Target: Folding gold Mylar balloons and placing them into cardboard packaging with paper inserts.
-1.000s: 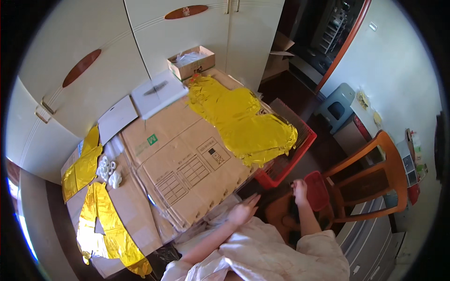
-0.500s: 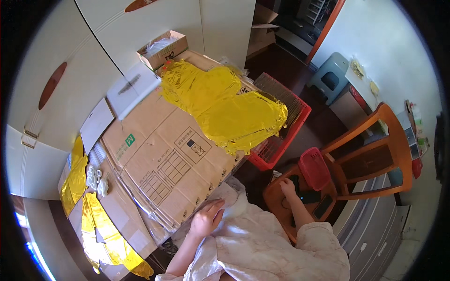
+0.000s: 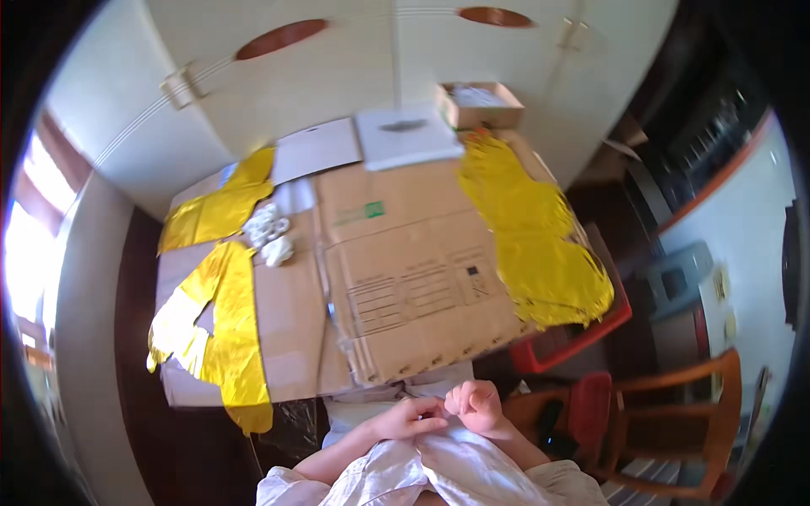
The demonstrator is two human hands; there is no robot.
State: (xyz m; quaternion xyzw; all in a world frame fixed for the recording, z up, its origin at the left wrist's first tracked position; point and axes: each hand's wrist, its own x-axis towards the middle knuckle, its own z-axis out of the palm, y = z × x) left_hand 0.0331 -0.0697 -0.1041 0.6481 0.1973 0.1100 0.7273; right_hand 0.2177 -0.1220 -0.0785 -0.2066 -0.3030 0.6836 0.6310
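My two hands meet above my lap, just off the near edge of the cardboard-covered table. My left hand point(image 3: 411, 419) is closed, its fingers drawn together toward the right one. My right hand point(image 3: 474, 406) is curled into a loose fist beside it. Anything between the fingers is too small or blurred to make out. Flat on the right of the cardboard point(image 3: 413, 236) lies a sheet of shiny yellow foil balloons point(image 3: 540, 236). Another yellow foil balloon point(image 3: 232, 329) lies at the near left, its end hanging over the edge, and a yellow foil piece point(image 3: 215, 211) lies behind it.
White rolled bundles point(image 3: 268, 232) sit between the left foil pieces. At the back are a white board point(image 3: 316, 150), a white flat box point(image 3: 409, 135) and an open carton point(image 3: 481, 110). A red crate point(image 3: 582, 341) and a wooden chair point(image 3: 675, 417) stand to the right.
My view has swung left toward the table. My right hand has left the chair seat, where it was by dark objects, and has come up against my left hand.
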